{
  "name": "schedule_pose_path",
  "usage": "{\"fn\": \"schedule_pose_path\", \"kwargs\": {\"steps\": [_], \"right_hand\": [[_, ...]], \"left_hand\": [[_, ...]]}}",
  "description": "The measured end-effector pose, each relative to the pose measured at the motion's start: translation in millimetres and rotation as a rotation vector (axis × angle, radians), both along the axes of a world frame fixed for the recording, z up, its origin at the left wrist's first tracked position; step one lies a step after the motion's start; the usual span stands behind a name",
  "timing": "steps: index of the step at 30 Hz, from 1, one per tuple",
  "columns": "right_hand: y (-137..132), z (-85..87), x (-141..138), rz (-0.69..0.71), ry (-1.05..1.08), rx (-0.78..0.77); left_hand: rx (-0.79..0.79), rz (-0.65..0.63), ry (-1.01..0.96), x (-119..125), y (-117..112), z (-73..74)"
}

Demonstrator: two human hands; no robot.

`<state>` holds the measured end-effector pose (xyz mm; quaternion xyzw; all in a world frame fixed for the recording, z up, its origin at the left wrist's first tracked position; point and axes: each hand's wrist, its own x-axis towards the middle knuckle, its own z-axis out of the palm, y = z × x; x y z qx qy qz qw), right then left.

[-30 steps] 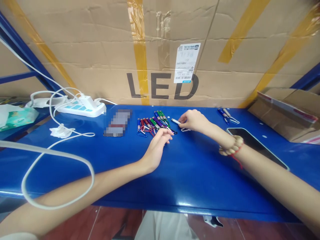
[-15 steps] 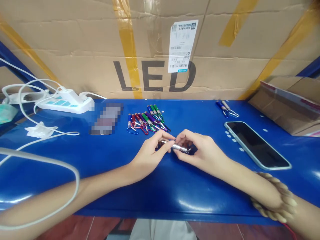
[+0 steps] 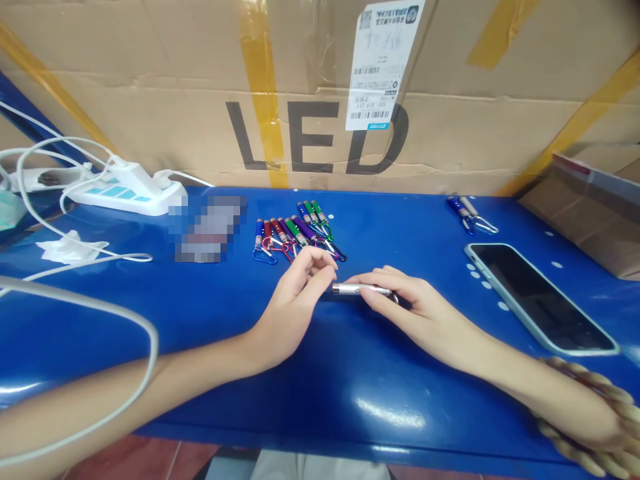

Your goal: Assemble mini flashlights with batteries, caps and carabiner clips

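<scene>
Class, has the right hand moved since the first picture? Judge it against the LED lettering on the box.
Yes. The right hand, holding a silver tube, has moved away from the LED lettering, toward the near edge of the blue table.

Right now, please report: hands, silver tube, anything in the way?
Right hand holds silver tube. Left hand curled near its end, grip unclear. Coloured tubes just beyond left hand.

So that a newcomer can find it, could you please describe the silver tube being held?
Start at the blue table before the cardboard marked LED. Near the middle, the right hand's grip holds a slim silver tube. Unlike the colourful cluster behind it and the pair at the back right, it is being held.
</scene>
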<state>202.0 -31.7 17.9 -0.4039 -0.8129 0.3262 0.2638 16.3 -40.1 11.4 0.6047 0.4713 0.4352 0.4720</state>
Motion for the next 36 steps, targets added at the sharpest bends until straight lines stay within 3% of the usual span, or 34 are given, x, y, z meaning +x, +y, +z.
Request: {"fn": "schedule_pose_path", "kwargs": {"steps": [10,36], "right_hand": [[-2,0.8,-2,0.053,-0.048,0.004],[-1,0.6,-3,0.021,0.016,0.065]], "left_hand": [[0.023,-0.032,-0.13,-6,10,-13.7],[0.007,-0.064,-0.144,-6,10,-13.6]]}}
